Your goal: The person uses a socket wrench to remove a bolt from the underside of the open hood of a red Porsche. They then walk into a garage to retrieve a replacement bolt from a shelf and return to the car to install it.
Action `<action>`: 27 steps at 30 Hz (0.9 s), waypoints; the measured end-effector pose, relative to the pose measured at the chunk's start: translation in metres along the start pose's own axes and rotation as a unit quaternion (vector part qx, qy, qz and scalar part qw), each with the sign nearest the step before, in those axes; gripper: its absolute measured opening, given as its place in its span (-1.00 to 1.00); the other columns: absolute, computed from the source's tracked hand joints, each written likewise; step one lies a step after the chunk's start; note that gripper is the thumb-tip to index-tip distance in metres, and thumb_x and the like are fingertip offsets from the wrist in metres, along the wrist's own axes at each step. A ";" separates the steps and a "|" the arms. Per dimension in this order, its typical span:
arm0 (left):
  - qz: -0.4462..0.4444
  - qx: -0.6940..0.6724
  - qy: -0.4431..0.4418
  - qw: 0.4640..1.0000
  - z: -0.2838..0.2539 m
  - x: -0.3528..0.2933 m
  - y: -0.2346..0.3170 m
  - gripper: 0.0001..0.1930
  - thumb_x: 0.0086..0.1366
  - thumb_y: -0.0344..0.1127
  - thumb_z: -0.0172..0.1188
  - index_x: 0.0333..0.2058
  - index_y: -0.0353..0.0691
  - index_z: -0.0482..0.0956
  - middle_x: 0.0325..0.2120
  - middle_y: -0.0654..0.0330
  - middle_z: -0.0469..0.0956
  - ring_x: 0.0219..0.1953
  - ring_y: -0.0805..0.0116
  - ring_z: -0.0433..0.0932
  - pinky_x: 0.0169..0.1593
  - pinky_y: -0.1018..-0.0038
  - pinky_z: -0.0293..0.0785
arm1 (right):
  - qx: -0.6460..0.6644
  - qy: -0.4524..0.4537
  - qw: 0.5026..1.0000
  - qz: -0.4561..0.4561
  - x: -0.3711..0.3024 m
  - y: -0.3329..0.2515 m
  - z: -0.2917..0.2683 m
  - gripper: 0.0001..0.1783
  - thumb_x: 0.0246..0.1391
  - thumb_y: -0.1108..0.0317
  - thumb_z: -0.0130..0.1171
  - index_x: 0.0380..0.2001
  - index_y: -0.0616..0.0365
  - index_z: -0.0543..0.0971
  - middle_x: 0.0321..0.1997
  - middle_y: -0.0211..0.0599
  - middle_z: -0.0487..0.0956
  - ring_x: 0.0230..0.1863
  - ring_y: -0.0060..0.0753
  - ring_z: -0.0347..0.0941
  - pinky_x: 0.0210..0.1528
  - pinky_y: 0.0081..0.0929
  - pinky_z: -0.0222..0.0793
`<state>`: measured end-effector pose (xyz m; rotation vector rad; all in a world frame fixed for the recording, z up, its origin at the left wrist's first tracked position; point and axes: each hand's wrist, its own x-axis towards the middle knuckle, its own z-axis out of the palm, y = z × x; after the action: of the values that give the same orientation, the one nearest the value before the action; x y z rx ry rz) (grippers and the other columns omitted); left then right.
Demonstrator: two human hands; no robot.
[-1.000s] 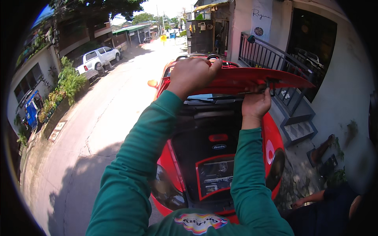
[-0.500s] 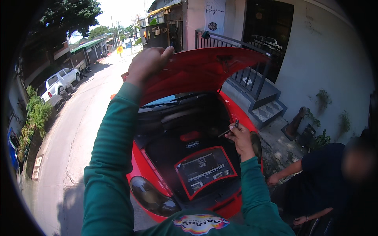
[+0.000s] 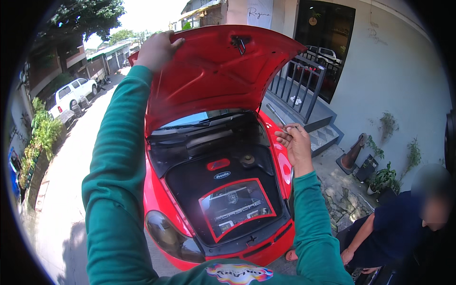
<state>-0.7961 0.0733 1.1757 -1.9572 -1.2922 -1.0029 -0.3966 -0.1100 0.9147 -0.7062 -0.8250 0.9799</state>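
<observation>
Red painted sheet metal forms the raised hood [image 3: 213, 71], a broad, curved shell whose underside bears raised ribs crossing in a shallow X. The left hand [image 3: 156, 51] is closed over its rim at the upper-left corner, thumb lying along the edge. To the right of that grip a dark metal latch [image 3: 241, 42] is fixed near the free edge. The hood's long axis runs across, left to right; its free edge points up and its underside faces the wearer.

The right hand [image 3: 297, 145], lower and to the right of the hood, pinches a slim, straight metal tool [image 3: 274, 114] between thumb and fingers. The tool's long axis slants from the fingertips up and leftward, its free end pointing toward the hood's lower right corner; its near end is hidden by the fingers.

Left of and below the right hand's grip lies the trunk lining [image 3: 185, 190], matte black and soft-looking, with a glossy window panel [image 3: 232, 204] framed in red and a small oval badge [image 3: 222, 175]. Farther below the left hand sits a smoky, rounded headlight [image 3: 168, 232].
</observation>
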 end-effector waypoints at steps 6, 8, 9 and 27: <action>0.019 0.056 0.087 0.994 -0.017 0.022 0.056 -0.56 0.35 0.04 0.20 0.00 -0.18 0.66 -0.10 -0.01 0.67 -0.02 -0.02 0.63 0.08 0.12 0.54 | 0.090 -0.042 0.995 -0.008 0.071 -0.016 0.031 -0.78 0.34 0.55 -0.02 0.01 0.30 0.47 -0.14 -0.09 0.64 -0.26 -0.35 0.65 -0.22 -0.49 0.65; 0.062 0.005 0.183 0.981 -0.005 0.012 0.110 -0.68 0.29 -0.11 0.23 -0.07 -0.13 0.68 -0.08 0.04 0.66 -0.01 0.01 0.61 0.07 0.15 0.55 | 0.112 -0.051 0.992 -0.004 0.089 -0.027 0.037 -0.74 0.33 0.56 -0.04 0.06 0.31 0.45 -0.14 -0.09 0.64 -0.25 -0.33 0.65 -0.20 -0.47 0.65; 0.057 -0.049 0.167 0.983 0.002 0.002 0.137 -0.71 0.30 -0.13 0.21 -0.10 -0.13 0.68 -0.13 0.04 0.67 -0.04 0.03 0.62 0.03 0.18 0.56 | 0.125 -0.059 0.990 0.000 0.098 -0.029 0.044 -0.72 0.33 0.56 -0.04 0.08 0.32 0.44 -0.14 -0.09 0.63 -0.24 -0.32 0.65 -0.19 -0.46 0.65; -0.291 -0.734 -0.165 0.592 0.124 0.009 0.259 -0.77 0.46 -0.19 0.15 -0.16 -0.25 0.59 -0.57 0.30 0.47 -0.64 0.47 0.44 -0.56 0.53 0.35 | 0.259 -0.107 0.955 0.096 0.202 -0.035 0.107 -0.80 0.33 0.46 -0.02 -0.05 0.22 0.52 -0.27 -0.38 0.58 -0.47 -0.58 0.45 -0.44 -0.62 0.37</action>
<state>-0.5193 0.0830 1.0991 -2.9573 -1.4141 -2.8133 -0.4093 0.0758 1.0527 -0.2295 -0.6476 1.3995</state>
